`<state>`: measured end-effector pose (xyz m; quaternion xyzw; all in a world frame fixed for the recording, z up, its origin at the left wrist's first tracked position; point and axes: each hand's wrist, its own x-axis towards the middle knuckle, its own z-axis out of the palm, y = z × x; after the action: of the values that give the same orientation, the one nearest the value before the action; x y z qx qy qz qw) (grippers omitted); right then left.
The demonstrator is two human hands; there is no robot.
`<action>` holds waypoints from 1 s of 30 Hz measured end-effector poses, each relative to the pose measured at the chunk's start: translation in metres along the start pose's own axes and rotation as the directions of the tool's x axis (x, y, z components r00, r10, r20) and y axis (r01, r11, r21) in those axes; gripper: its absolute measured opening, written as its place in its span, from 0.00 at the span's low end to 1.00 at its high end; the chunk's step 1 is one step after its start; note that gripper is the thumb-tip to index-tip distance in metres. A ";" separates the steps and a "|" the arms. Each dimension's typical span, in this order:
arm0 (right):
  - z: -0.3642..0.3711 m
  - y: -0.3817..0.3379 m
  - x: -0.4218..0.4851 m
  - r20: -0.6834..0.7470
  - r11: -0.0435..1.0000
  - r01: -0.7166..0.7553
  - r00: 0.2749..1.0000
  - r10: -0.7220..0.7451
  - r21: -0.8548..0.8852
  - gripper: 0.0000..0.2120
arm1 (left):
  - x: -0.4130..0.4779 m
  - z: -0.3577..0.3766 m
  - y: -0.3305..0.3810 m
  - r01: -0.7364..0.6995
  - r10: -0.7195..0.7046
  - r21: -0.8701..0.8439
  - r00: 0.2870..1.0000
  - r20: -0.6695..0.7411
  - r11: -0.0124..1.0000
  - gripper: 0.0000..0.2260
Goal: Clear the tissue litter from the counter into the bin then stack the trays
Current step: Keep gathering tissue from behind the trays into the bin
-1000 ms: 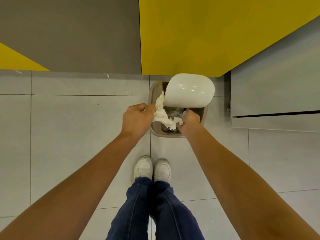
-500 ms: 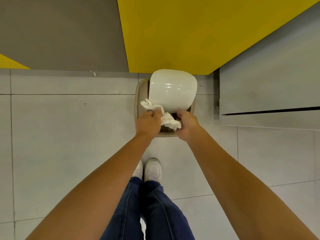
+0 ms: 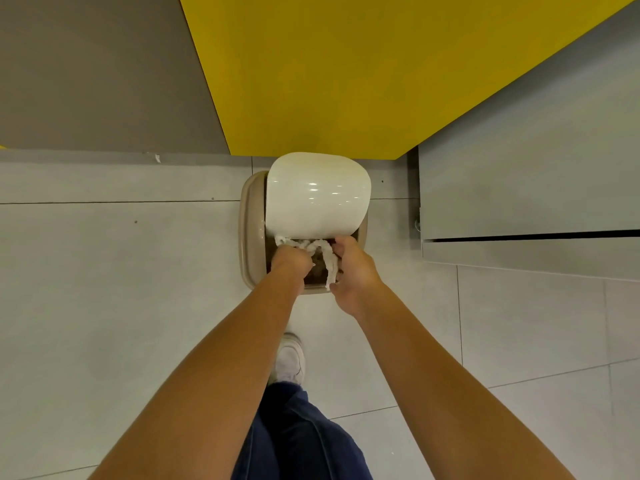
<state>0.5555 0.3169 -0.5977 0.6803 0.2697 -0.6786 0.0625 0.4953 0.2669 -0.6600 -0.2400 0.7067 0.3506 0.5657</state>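
A beige bin (image 3: 250, 237) stands on the floor against the yellow wall, its glossy white lid (image 3: 317, 195) tipped up. My left hand (image 3: 290, 264) reaches down into the bin's opening with its fingers out of sight, among crumpled white tissue (image 3: 329, 261). My right hand (image 3: 351, 268) is at the bin's right front rim, fingers curled on a strand of the tissue. The tissue hangs between both hands inside the opening. No trays or counter are in view.
Grey cabinet fronts (image 3: 526, 188) stand close on the right of the bin. A yellow panel (image 3: 346, 71) and a grey wall (image 3: 97, 74) are behind it. My white shoe (image 3: 291, 358) and blue jeans (image 3: 301, 438) are on the tiled floor below.
Both hands have gone lower with the tissue, from above the bin's rim into its opening. The left hand has moved right, into the bin. The view has shifted closer over the bin.
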 end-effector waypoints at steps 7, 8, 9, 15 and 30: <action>0.000 0.006 0.005 0.017 1.000 0.004 1.000 -0.004 -0.002 0.07 | 0.003 -0.006 -0.005 -0.055 0.048 0.170 0.998 0.043 0.984 0.10; 0.002 0.005 0.001 0.015 1.000 0.003 1.000 -0.003 -0.005 0.07 | 0.000 -0.007 -0.005 -0.046 0.039 0.160 0.998 0.049 0.986 0.09; 0.002 0.006 0.004 0.015 1.000 0.007 1.000 -0.007 -0.012 0.08 | -0.002 -0.009 -0.005 -0.038 0.029 0.149 0.998 0.058 0.988 0.09; 0.006 0.002 -0.015 0.023 0.998 0.035 0.999 -0.034 -0.050 0.09 | -0.032 -0.019 -0.003 -0.042 0.042 -0.003 0.993 0.112 0.999 0.16; 0.004 -0.021 -0.154 0.028 0.953 0.129 0.992 -0.127 -0.273 0.24 | -0.192 -0.076 0.022 -0.313 0.330 0.276 0.944 -0.017 0.909 0.06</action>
<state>0.5530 0.2891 -0.4448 0.6427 0.4042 -0.6409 0.1135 0.4783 0.2115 -0.4606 -0.0521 0.7951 0.3318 0.5050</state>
